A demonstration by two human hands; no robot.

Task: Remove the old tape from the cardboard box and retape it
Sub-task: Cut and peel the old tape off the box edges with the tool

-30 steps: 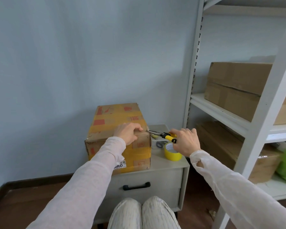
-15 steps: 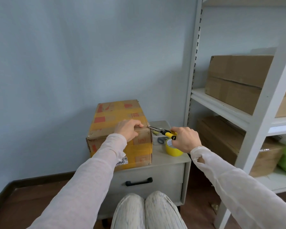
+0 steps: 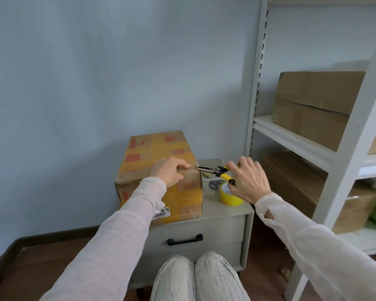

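A cardboard box (image 3: 159,148) wrapped in old yellow tape sits on a small grey cabinet (image 3: 217,216). My left hand (image 3: 169,171) rests on the box's near top edge, fingers curled over the corner. My right hand (image 3: 249,181) holds yellow-handled pliers (image 3: 213,170), its jaws spread and their tips at the box's top right corner beside my left fingers. A yellow tape roll (image 3: 228,195) stands on the cabinet under my right hand.
A clear tray with scissors (image 3: 214,184) lies behind the tape roll. A white shelf rack (image 3: 295,140) on the right holds brown boxes (image 3: 313,105). The blue wall is right behind the cabinet. My knees (image 3: 195,276) are in front of the drawer.
My right hand's fingers have spread wider and the pliers' handles have opened. The tips stay at the box corner. My left hand has not moved.
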